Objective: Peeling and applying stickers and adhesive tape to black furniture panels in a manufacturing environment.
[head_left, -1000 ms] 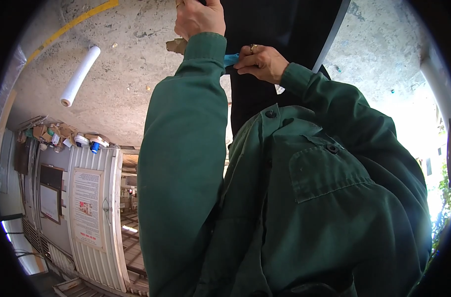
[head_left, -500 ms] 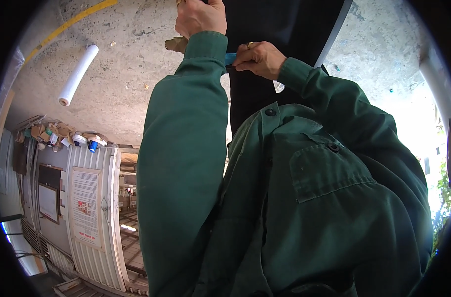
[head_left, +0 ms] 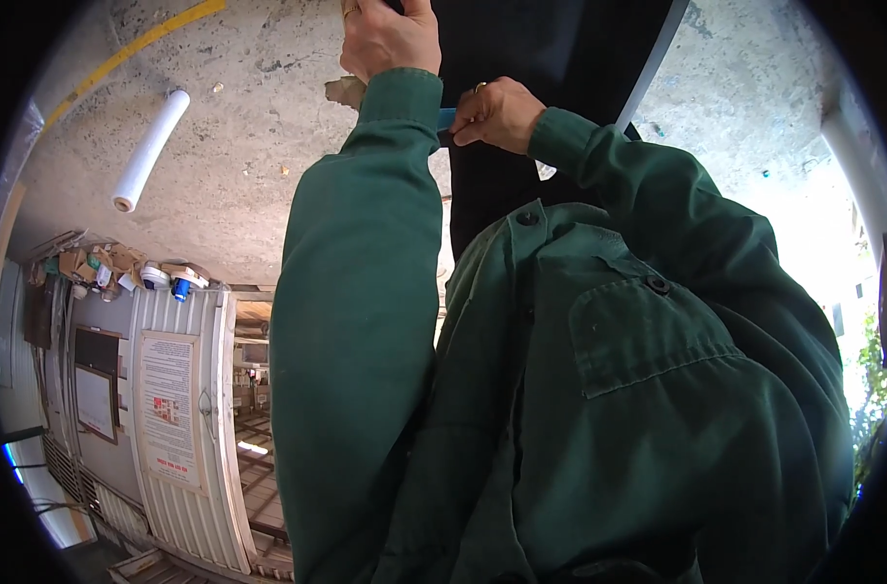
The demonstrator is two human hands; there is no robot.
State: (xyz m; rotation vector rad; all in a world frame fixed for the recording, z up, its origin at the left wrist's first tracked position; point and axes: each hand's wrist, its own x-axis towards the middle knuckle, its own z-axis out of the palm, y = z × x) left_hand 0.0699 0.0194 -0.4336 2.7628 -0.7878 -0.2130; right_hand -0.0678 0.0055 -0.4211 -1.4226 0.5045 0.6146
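Observation:
My left hand (head_left: 392,41) is at the top edge, beside a large black panel-like object (head_left: 551,58), its fingers curled and partly cut off by the frame. What those fingers hold is hidden. My right hand (head_left: 500,115) is closed in a pinch in front of the black surface, gripping the end of a narrow blue strip (head_left: 446,119). The strip's other end disappears behind my left cuff. A crumpled brown piece (head_left: 343,92), perhaps paper or tape, pokes out beside my left wrist. Both arms wear green sleeves.
On the concrete floor (head_left: 258,127) to the left lies a white roll (head_left: 151,151) with a brown core. Beyond it are a curved yellow floor line (head_left: 137,44) and a pile of cardboard scraps (head_left: 98,265) by a wall. Another long white shape (head_left: 860,161) is at the far right.
My right hand has shifted slightly left, toward my left cuff, and less of the blue strip shows. My left hand has dropped a little in the picture, still curled.

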